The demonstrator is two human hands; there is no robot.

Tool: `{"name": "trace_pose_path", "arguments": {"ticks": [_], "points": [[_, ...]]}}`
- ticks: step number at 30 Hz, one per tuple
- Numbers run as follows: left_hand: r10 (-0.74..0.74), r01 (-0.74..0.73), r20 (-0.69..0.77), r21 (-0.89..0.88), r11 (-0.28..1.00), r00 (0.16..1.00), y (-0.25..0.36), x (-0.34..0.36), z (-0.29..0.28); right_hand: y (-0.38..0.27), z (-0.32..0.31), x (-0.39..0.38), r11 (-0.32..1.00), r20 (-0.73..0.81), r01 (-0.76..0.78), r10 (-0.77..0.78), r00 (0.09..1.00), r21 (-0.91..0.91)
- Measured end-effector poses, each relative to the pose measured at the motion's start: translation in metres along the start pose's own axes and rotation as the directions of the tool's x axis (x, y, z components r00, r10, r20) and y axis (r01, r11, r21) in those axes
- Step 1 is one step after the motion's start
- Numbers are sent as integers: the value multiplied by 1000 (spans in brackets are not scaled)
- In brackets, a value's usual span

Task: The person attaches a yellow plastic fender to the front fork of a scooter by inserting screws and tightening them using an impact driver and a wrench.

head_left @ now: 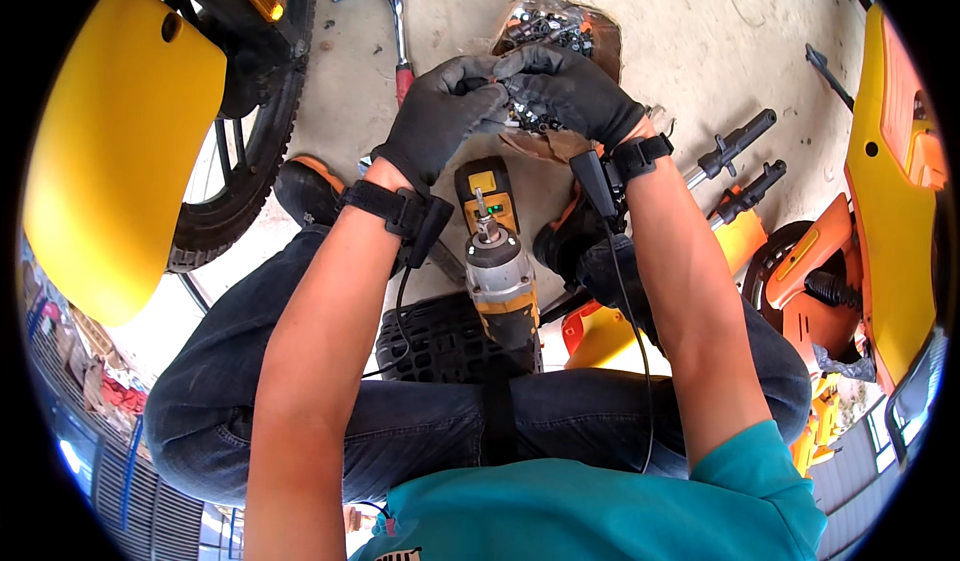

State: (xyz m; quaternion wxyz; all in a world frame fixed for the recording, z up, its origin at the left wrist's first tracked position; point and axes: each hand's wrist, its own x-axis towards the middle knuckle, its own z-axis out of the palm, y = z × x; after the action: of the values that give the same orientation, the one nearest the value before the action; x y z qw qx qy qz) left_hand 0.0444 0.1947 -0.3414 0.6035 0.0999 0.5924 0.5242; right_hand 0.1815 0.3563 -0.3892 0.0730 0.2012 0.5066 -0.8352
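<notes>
Both hands wear dark gloves and meet fingertip to fingertip above an open cardboard box (608, 46). Small dark and silver fasteners (545, 29) fill the box. My left hand (440, 111) is closed in a pinch. My right hand (575, 91) is pinched too, its fingers touching the left ones. Whatever lies between the fingertips is too small or hidden to name. Below the hands, a yellow and grey cordless impact wrench (498, 276) stands between my legs with its socket end pointing away from me. A ratchet wrench (400, 31) with a red handle lies beyond my left hand.
At left stand a spoked wheel with a black tyre (285, 111) and a yellow fender (125, 151). Two fork tubes with black ends (735, 146), orange parts (815, 251) and a yellow panel (895, 221) are at right. A black plastic crate-like seat (440, 341) is beneath me.
</notes>
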Motion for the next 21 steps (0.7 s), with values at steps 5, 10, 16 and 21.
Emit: {"name": "trace_pose_path", "arguments": {"ticks": [5,10,16,21], "points": [[82,-82,-2,108,991,997,7,0,3,5,0,7,990,-106,44,-59,993,-135],[128,-141,69,231,963,989,9,2,4,7,2,14,968,-213,-61,8,977,-244],[1,2,36,-97,995,999,4,-1,-9,-2,13,9,991,-169,-132,126,977,-21],[-78,72,-26,-172,982,997,7,-25,-31,-9,2,-23,930,83,-257,287,954,-263]]}}
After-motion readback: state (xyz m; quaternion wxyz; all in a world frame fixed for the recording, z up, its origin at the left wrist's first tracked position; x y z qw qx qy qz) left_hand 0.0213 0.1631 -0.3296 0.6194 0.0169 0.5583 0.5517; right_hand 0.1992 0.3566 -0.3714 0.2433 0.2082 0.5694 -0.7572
